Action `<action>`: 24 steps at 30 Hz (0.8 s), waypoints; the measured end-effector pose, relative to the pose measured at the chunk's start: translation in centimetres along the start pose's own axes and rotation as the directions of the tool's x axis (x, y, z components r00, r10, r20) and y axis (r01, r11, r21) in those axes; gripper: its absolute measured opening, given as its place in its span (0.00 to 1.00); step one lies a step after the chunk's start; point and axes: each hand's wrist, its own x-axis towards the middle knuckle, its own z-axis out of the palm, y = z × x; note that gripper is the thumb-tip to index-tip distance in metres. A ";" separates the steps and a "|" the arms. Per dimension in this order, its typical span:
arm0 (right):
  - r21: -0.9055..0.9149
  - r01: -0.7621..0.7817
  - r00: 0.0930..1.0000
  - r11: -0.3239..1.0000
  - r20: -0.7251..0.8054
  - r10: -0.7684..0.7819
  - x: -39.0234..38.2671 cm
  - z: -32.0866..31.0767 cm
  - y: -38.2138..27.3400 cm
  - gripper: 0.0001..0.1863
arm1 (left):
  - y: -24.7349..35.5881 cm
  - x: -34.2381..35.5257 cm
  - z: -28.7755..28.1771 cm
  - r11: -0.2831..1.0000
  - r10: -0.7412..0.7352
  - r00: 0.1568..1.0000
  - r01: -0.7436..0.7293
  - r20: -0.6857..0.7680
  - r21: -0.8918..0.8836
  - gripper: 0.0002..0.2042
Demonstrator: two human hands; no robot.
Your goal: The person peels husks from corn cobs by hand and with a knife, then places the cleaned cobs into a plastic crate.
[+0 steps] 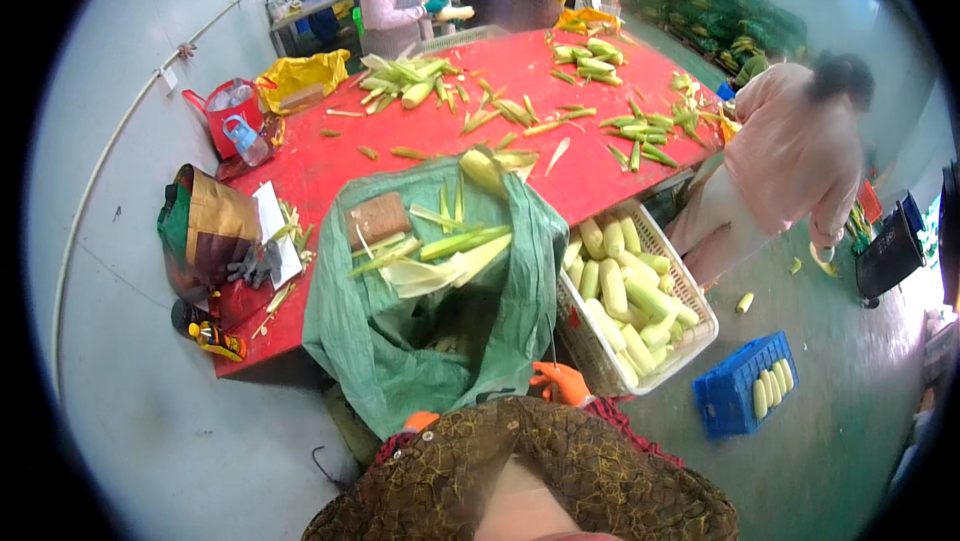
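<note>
My right hand (560, 383), in an orange glove, is closed at the lower right of a green sack (350, 341), beside a thin dark item; what it grips is unclear. My left hand (420, 421), also gloved orange, is mostly hidden by my patterned clothing, below the sack's mouth. Pale green husks (460, 246), a brown block (376, 218) and an ear of corn (483, 173) rest on the sack's upper part. To its right, a white crate (705, 341) holds several peeled corn ears (640, 311).
A red table (320, 171) carries husk heaps, bags and bottles. A blue crate (725, 401) with corn stands on the floor. A co-worker in pink (775, 151) bends at the right, near a black bin (890, 256). Other workers (390, 1) stand across the table.
</note>
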 end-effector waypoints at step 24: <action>-0.759 0.585 0.465 0.287 0.024 -0.885 18.7 20.1 -17.2 0.27 | 2.0 -4.4 -1.7 0.782 -0.474 0.865 0.499 0.163 -0.374 0.19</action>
